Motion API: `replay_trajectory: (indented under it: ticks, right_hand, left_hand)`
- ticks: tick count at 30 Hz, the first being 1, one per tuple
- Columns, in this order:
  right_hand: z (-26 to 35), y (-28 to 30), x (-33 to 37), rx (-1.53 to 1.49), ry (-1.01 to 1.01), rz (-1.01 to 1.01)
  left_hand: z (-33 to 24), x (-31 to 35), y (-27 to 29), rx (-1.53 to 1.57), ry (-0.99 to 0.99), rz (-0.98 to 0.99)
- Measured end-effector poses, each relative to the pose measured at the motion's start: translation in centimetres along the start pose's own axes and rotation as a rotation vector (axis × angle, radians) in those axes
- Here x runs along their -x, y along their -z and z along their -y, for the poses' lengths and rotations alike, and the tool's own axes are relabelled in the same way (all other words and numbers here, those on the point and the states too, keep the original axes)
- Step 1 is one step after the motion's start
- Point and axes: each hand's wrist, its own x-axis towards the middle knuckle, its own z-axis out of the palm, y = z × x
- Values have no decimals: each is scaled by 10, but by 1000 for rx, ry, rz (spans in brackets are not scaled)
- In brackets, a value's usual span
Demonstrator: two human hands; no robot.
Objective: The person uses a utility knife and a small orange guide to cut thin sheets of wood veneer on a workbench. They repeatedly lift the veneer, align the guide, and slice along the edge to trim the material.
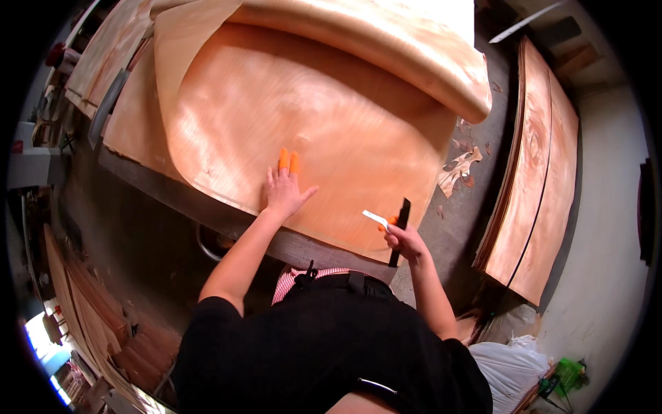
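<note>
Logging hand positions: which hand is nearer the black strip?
Right: the right hand covers part of the black strip; the left hand lies on the wood sheet, left of the strip.

1. The left forearm (pixel 243 252) slants far and right.
2. The left hand (pixel 283 192) lies palm down, fingers (pixel 283 163) pointing far, thumb (pixel 308 194) spread right.
3. The right forearm (pixel 434 293) angles far and left.
4. The right hand (pixel 407 241) curls into a grip.
</note>
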Motion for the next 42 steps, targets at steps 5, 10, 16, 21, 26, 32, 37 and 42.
replay_trajectory:
  ticks: [5, 10, 16, 21, 26, 32, 37, 42]
  right_hand:
    - [12, -32, -66, 178, -88, 21]
    - [23, -66, -131, 364, 30, 45]
    - [21, -73, -180, 574, -16, -113]
    - [20, -69, -185, 620, -56, -133]
    - [26, -73, -174, 701, -58, -134]
    - [36, -51, -178, 1248, 44, -147]
    - [86, -58, -185, 1771, -3, -122]
    - [77, -58, -143, 1127, -40, -60]
  left_hand:
    - [0, 9, -36, -3, 174, -11]
    - [3, 17, -48, 58, 152, -85]
    - [0, 12, -50, 141, 126, -187]
    - [-1, 5, -56, 223, 44, -128]
    - [-6, -3, -57, 22, -76, -116]
    - [-15, -12, -39, -138, -87, 18]
    - [-16, -16, -44, -159, -84, 59]
    - [14, -6, -40, 144, 5, 94]
